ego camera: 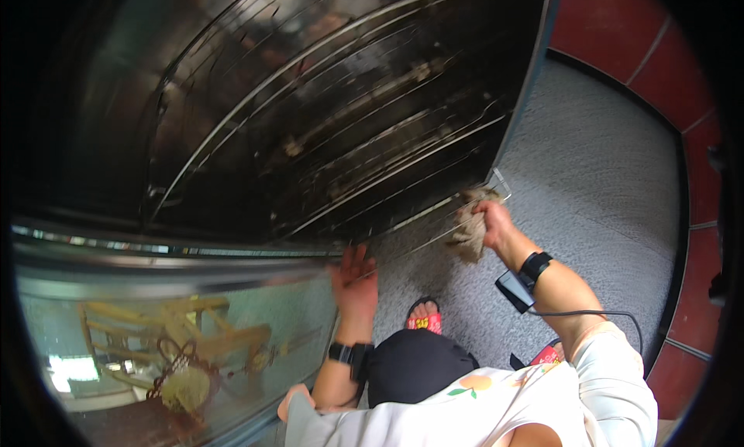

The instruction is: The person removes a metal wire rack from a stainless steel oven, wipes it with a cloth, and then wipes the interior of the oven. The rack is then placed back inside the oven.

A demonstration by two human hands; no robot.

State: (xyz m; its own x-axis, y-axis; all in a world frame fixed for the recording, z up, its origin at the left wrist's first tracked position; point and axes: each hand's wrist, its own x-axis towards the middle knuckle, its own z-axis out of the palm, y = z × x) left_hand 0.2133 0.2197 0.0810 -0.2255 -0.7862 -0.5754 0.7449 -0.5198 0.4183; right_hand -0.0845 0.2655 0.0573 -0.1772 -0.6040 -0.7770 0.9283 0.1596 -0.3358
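A wire rack (442, 235) juts from the dark metal interior of a cabinet (232, 174). My right hand (495, 221) is closed around a crumpled beige cloth (469, 233), which is wrapped against the rack near its right front corner. At the rack's left end is my left hand (356, 279), palm turned up and fingers extended. The front wire crosses over that palm; blur hides whether the fingers grip it. More wire racks (395, 168) and a long curved wire (279, 75) show inside the cabinet.
An open glass door (232, 331), reflecting wooden furniture, stands close to my left arm. Grey speckled flooring (593, 174) lies under my sandals (424, 319). Red tiles (616, 34) border it on the right. A cable (581, 313) runs from a small device (515, 292) at my right wrist.
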